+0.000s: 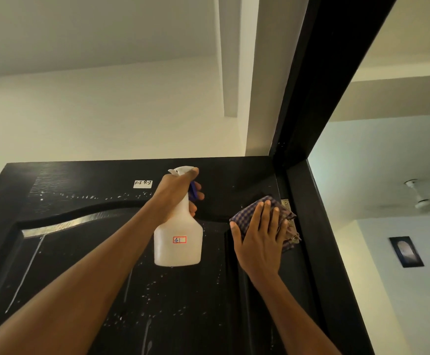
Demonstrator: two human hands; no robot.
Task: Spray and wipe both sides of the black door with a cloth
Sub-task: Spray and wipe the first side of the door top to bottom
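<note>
I have my left hand point(176, 194) wrapped around the neck of the white spray bottle point(178, 242), fingers curled over its blue trigger point(193, 192), with the nozzle at the top of my grasp aimed at the black door point(86, 252). The bottle's body hangs below my fist, and a small red-edged label point(179, 239) reading 41 faces me. Behind that grip the door surface carries droplets and thin wet streaks, spread both to the left of my fist and beneath the bottle. Above and to the left of the fist, a small white sticker point(143, 183) sits near the door's top edge.

My right hand point(258, 242) lies flat with fingers straight and spread, pressing the checked cloth point(265, 216) against the door, to the right of the bottle and close beside it. The cloth is bunched under my palm and shows past my fingertips. Just right of my fingers, the cloth overlaps a metal hinge point(285, 202) where the door meets the black frame point(311, 226).

Further right of this hand, through the doorway, I see a pale wall with a small dark picture point(405, 251) and a white ceiling fan point(425, 194) above it.
</note>
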